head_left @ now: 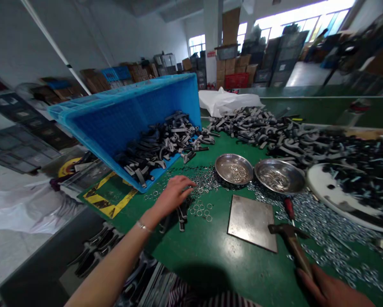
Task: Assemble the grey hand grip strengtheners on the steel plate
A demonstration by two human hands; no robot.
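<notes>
My right hand (334,286) grips the wooden handle of a claw hammer (295,245). The hammer's head lies over the right edge of a square metal plate (251,221). At the middle left, my left hand (176,192) reaches over the green table with its fingers stretched out and the thumb apart; nothing shows in it. Under and beside it lie a few black-and-grey lever-shaped parts (181,219), partly hidden by the hand. Several thin metal rings (200,209) are scattered just right of these parts. A screwdriver with a red handle (288,208) lies behind the hammer.
A tilted blue crate (127,106) spills grey-and-black parts at the left. Two steel bowls (220,170) of small metal pieces stand behind the plate. Loose nuts (332,238) cover the right side, near a white tray (319,187) of black parts. More levers (262,128) are heaped behind.
</notes>
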